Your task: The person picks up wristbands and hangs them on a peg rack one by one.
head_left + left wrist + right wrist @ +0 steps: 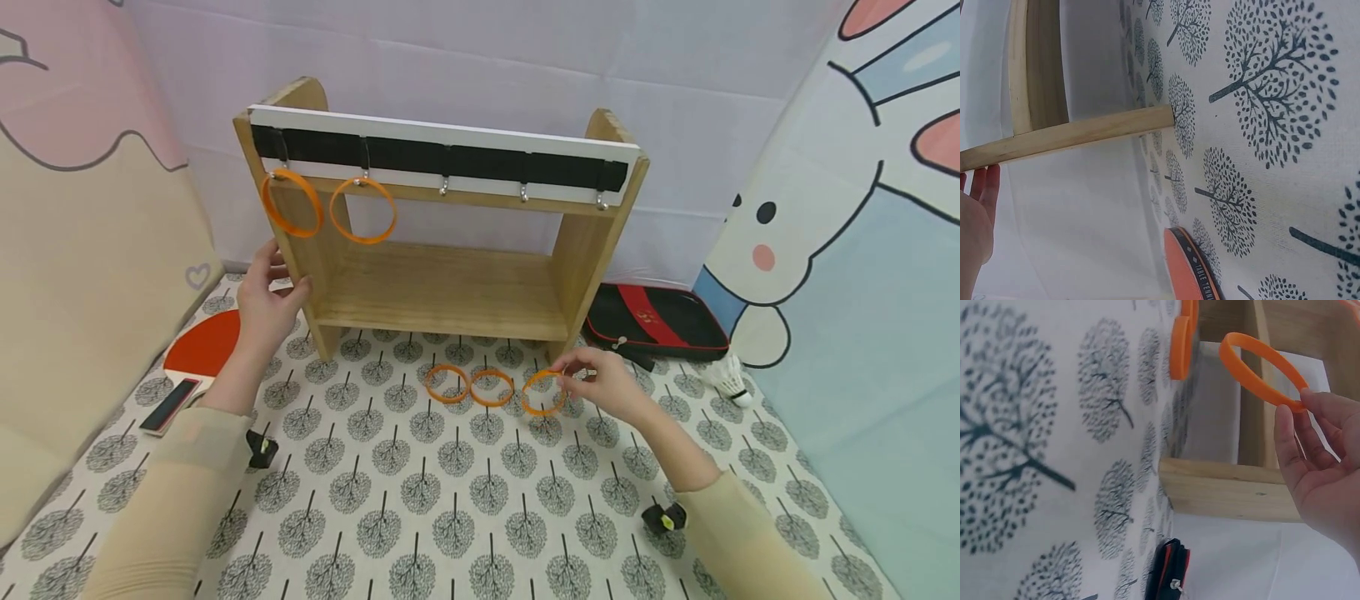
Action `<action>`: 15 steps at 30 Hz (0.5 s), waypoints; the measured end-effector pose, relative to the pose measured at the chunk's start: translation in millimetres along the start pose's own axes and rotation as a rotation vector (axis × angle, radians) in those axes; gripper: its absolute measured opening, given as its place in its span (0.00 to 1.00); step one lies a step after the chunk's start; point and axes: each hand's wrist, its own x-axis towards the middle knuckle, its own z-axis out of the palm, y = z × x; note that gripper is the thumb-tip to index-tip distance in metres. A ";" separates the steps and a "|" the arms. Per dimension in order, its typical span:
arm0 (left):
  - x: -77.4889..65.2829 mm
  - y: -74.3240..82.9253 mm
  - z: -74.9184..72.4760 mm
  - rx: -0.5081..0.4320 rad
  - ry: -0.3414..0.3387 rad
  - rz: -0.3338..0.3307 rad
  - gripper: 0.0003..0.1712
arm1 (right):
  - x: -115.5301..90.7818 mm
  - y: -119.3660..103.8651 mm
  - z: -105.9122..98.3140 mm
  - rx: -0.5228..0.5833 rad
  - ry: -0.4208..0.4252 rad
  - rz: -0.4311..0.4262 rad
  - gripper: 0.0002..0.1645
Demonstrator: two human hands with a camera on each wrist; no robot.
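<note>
An orange ring (542,412) is pinched between the thumb and fingers of my right hand (600,383), raised off the cloth in the right wrist view. To its left, two similar orange rings (447,400) (491,403) lie side by side on the cloth. My left hand (268,300) touches the outer side of the wooden rack (450,292) at its left panel, fingers extended in the left wrist view (988,190). Along the rack's top runs a white board with a black strip (405,154) and several metal hooks. Orange rings (318,218) (372,240) hang from the two leftmost hooks.
A red table tennis bat (201,346) lies left of the rack. At the right are a black and red zip case (660,321) and a white shuttlecock (727,379). The table carries a tree-print cloth (420,517); curtains stand behind and at both sides.
</note>
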 end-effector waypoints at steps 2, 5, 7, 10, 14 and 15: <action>0.2 -0.3 -0.2 -0.004 0.000 0.001 0.35 | 0.7 -5.2 -1.3 0.032 0.036 -0.001 0.10; 0.7 -1.7 -0.2 -0.013 0.000 0.003 0.36 | 1.7 -13.1 -4.3 0.081 0.085 -0.002 0.11; 1.2 -2.7 0.0 -0.017 0.001 0.000 0.36 | 2.4 -18.8 -6.7 0.123 0.116 -0.012 0.12; 1.7 -3.2 0.2 -0.019 0.004 -0.012 0.36 | 3.7 -27.5 -10.3 0.156 0.161 -0.021 0.12; 0.4 4.2 -0.9 -0.016 0.001 -0.032 0.36 | 6.2 -37.5 -14.6 0.201 0.200 -0.061 0.11; -0.6 8.2 -1.5 -0.017 0.000 -0.036 0.35 | 7.0 -40.0 -15.6 0.211 0.208 -0.074 0.11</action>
